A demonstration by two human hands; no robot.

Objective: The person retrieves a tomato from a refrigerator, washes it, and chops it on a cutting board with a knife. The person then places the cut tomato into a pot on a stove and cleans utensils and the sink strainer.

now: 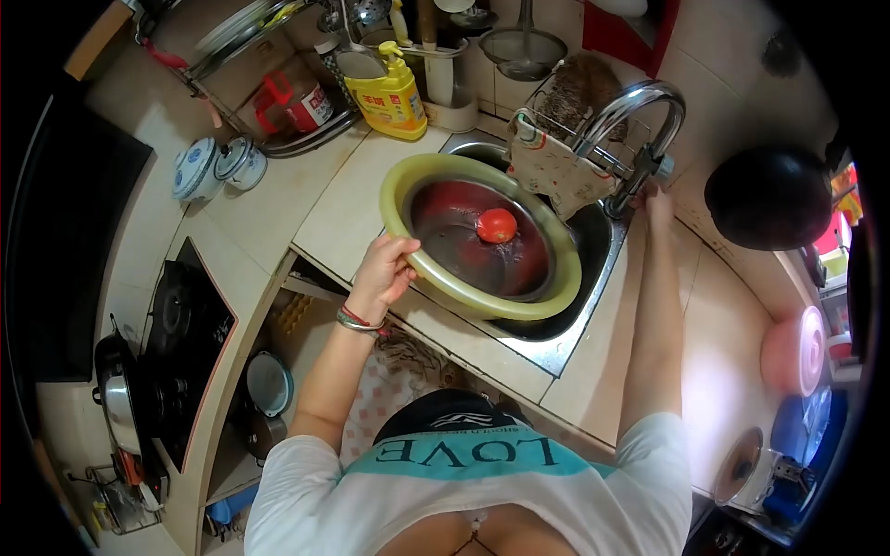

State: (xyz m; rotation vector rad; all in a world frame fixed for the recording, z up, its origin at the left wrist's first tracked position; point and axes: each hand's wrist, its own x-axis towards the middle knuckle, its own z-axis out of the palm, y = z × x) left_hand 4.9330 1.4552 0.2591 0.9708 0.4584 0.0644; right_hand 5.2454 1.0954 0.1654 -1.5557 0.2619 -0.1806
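Note:
My left hand (385, 271) is closed on the near left rim of a yellow-green basin (397, 208), thumb over the edge. The basin is tilted over the sink (601, 236) and reaches past its left edge onto the counter. A red tomato (497, 225) lies in its dark, shiny bottom, with what looks like a little water around it. At the base of the chrome faucet (640, 181), my right hand (658, 202) is closed against its side; the fingertips are partly hidden. No stream of water shows under the spout.
A patterned cloth (561, 171) hangs from a wire rack behind the sink. Yellow pump bottle (387, 97) and lidded pots (197, 169) stand at the back left. Right of the faucet hangs a black pan (769, 197). A stove (176, 343) is at left, a pink container (794, 352) at right.

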